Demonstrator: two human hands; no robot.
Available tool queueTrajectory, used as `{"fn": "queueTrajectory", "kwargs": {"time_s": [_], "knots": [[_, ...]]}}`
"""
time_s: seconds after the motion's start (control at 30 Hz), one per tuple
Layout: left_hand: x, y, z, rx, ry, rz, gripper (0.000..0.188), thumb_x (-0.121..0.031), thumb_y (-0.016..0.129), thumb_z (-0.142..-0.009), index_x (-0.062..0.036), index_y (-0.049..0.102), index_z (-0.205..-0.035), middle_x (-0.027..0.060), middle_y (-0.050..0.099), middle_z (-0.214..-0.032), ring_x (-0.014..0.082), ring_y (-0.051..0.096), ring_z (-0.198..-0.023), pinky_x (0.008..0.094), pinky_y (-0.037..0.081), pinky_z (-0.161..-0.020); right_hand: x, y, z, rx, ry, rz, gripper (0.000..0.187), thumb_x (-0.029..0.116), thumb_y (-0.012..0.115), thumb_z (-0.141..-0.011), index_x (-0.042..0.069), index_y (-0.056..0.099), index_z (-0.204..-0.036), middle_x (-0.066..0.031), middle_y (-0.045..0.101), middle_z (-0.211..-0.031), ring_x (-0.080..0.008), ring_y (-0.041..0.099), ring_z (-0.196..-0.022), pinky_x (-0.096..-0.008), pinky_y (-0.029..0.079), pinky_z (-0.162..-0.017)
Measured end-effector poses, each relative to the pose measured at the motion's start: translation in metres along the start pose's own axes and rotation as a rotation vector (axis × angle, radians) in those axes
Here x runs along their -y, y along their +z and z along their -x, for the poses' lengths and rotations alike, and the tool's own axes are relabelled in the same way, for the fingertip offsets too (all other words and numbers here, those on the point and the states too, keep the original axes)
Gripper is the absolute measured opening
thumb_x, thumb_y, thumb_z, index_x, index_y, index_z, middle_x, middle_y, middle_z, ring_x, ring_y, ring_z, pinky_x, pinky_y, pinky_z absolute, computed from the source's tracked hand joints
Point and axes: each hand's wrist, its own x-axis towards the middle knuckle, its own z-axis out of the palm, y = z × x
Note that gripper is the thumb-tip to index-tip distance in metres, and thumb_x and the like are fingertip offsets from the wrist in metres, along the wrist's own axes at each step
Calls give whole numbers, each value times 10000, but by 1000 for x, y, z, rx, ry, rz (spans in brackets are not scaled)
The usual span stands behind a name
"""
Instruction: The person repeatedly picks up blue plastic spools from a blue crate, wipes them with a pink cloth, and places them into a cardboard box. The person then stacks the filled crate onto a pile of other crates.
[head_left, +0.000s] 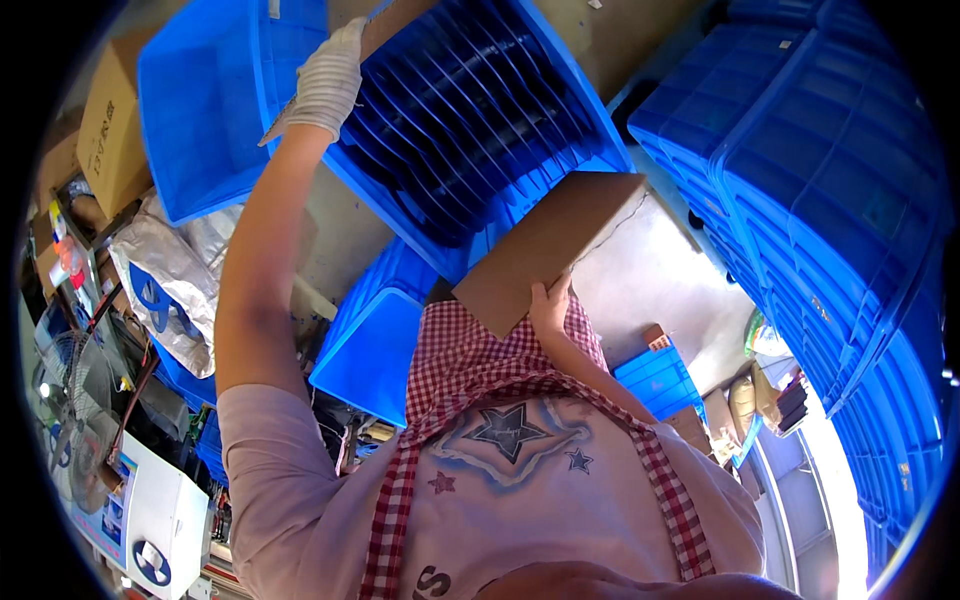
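A blue plastic bin lies tilted in front of me, with a row of thin, dark blue curved pieces standing on edge inside. At its far left side, my left hand, in a whitish knit glove, is closed around a brown cardboard strip. My right hand looks bare. Its fingers press on the near edge of a flat brown cardboard sheet, which slants across the bin's near right corner. My right thumb is mostly hidden by the sheet.
Empty blue bins stand at the left and near left. Tall stacks of blue crates line the right. A cardboard box, a white sack, a fan and a white box crowd the left.
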Motion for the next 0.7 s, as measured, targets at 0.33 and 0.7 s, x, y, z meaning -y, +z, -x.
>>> {"fn": "queueTrajectory", "kwargs": {"time_s": [0.33,0.7], "knots": [[48,94,-4,355,8,-355,406,-278,436,-959,-101,436,-1324,169,651,-1070,364,637,-967,499,504,-812,-11,30,-40,85,203,-136,388,281,639,-831,-36,584,-1048,-210,662,-1020,-326,628,-987,-381,472,-852],[65,116,-99,461,-274,-60,412,-255,257,-970,-38,525,-1196,262,620,-1132,433,561,-1115,493,415,-962,-1,15,20,-287,42,84,368,163,507,-927,-3,441,-1249,-290,635,-965,-473,608,-925,-469,486,-772]]}}
